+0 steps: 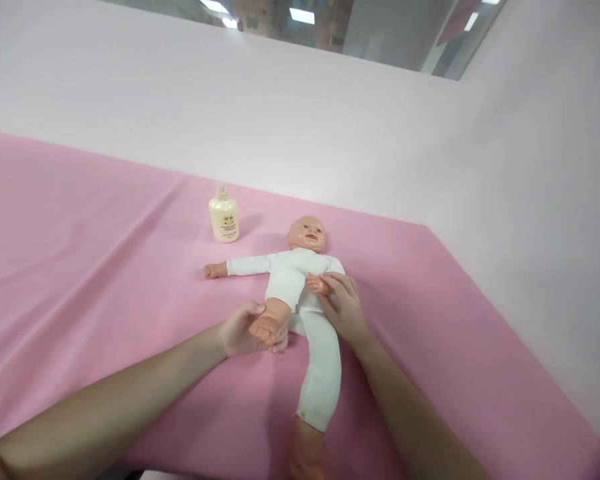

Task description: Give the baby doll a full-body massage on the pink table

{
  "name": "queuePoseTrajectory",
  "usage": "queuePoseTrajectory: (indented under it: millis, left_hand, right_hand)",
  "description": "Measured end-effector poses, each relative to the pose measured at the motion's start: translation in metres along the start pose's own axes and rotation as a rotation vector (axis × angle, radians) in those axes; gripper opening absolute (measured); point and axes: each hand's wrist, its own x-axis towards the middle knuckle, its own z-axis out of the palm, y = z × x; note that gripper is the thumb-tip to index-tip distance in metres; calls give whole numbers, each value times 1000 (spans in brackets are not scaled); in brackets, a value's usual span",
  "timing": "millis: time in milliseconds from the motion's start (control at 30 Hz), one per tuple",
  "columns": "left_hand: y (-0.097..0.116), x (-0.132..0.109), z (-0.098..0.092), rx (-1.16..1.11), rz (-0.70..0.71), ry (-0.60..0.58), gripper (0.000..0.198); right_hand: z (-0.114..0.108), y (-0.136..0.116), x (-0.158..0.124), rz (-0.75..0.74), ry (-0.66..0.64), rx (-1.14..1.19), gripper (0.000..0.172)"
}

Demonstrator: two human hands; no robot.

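Observation:
A baby doll (293, 270) in a white bodysuit lies on its back on the pink cloth (105, 267), head pointing away from me. My left hand (243, 330) is wrapped round the doll's raised bare foot, holding that leg bent up. My right hand (345, 307) rests on the doll's side, fingers closed round its small hand at the belly. The doll's other leg stretches toward me, and its other arm lies spread out to the left.
A small cream-coloured lotion bottle (223, 217) stands upright on the cloth just left of the doll's head. White walls (330, 120) close the table at the back and right. The cloth's right edge runs diagonally toward me.

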Motion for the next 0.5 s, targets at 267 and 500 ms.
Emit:
queuePoseTrajectory:
  millis: [267, 500]
  left_hand:
    - [-2, 0, -3, 11, -13, -48, 42]
    - [-14, 1, -21, 48, -17, -157, 44]
  right_hand:
    - [0, 1, 0, -12, -4, -15, 38]
    - [-1, 4, -1, 28, 14, 20, 39]
